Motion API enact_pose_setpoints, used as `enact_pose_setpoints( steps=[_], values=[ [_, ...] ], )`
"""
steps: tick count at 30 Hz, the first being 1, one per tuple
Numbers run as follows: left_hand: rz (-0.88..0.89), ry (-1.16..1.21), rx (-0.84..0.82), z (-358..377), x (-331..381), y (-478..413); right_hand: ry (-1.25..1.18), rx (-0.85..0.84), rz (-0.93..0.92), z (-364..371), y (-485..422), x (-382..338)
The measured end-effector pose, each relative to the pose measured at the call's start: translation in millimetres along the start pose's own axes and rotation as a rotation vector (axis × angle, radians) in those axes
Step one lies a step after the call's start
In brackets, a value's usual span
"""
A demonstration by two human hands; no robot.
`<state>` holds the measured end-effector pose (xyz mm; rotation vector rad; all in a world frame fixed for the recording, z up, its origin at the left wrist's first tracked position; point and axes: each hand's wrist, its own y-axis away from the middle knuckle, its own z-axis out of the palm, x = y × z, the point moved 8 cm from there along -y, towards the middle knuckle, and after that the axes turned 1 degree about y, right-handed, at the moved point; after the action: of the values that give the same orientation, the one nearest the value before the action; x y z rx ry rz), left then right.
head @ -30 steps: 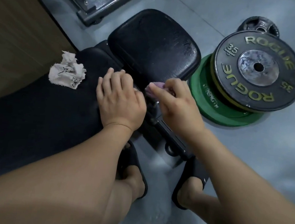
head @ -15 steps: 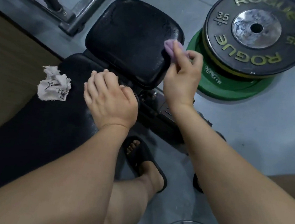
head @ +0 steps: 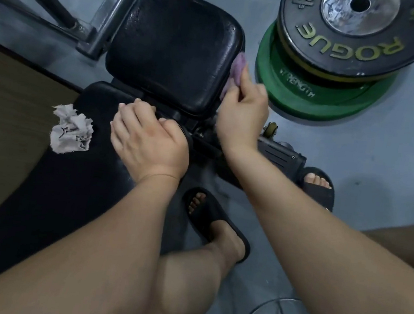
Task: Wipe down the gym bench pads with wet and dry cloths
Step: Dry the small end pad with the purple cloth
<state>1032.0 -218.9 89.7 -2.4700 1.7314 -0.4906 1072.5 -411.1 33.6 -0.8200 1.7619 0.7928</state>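
Head view shows the seat pad (head: pixel 171 49) at top centre. The purple cloth (head: pixel 236 67) is against its right edge, pinched by the right hand (head: pixel 241 117). The left hand (head: pixel 148 142) rests flat, fingers relaxed, on the long pad (head: pixel 40 202), beside a crumpled grey cloth (head: pixel 72 130). Plates (head: pixel 311 91) lie to the right.

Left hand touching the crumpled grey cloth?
Apart. Head view: the left hand rests on the long bench pad, and bare black pad shows between it and the crumpled grey cloth.
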Motion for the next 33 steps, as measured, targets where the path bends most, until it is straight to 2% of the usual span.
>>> enact_pose_setpoints(
  steps=[4,9,12,16,20,25,28,31,33],
  values=[
    [0.005,-0.01,0.007,-0.5,0.4,-0.5,0.035,-0.143,-0.06,4.0,36.1,7.0],
    [0.009,-0.012,0.001,0.7,0.5,1.1,0.058,-0.035,0.042,5.3,-34.7,13.5],
    [0.01,-0.018,0.007,0.4,1.1,0.6,0.048,-0.061,0.066,6.2,-1.1,19.7],
    [0.002,-0.011,0.014,0.6,1.1,1.2,-0.096,-0.236,0.218,12.8,75.1,28.5],
    [0.004,-0.015,0.019,0.8,0.3,1.4,-0.279,-0.218,0.395,19.6,73.6,30.0],
    [0.001,-0.008,0.024,0.0,0.4,1.1,-0.599,-0.087,0.621,16.0,74.7,27.6],
    [0.003,-0.008,0.009,0.3,0.5,0.4,-0.617,-0.019,0.554,2.4,70.1,21.4],
    [0.002,-0.019,0.005,0.9,0.0,-0.2,-0.513,-0.079,0.478,-0.7,78.3,18.4],
    [-0.003,-0.027,0.006,0.7,-0.5,-1.2,-0.451,-0.116,0.525,5.3,83.6,16.5]
  ],
)
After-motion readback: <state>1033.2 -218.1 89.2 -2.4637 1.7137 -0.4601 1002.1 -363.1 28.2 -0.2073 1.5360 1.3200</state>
